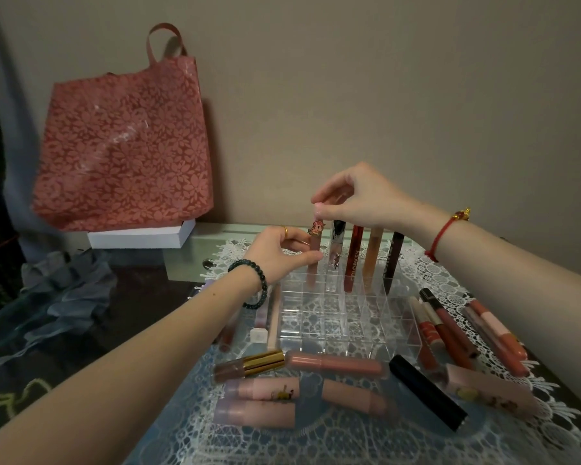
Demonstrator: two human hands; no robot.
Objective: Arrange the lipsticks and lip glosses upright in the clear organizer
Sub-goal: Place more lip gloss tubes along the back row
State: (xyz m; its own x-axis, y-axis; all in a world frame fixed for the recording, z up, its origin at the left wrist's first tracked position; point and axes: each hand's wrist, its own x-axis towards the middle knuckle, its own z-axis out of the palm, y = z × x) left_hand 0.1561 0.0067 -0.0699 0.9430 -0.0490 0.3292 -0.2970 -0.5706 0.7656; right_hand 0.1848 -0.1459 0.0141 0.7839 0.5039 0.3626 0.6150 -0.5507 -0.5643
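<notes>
Left grip [275, 255] pinches the pink gloss [312, 275] mid-tube, right grip [359, 199] pinches its top, upright in the organizer [401, 333] back row, near the red tube [354, 263] reading COLORKEY.

- A white lace cloth [426, 273] covers the dark glossy table [141, 297] under my grip.
- A clear plastic grid organizer [342, 317] stands directly below my grip.
- A long pink tube [336, 364], a gold-capped tube [249, 364] and a matte black tube [428, 392] lie loose, nearer me than my grip.
- A flat white box [138, 236] sits to the left of my grip.
</notes>
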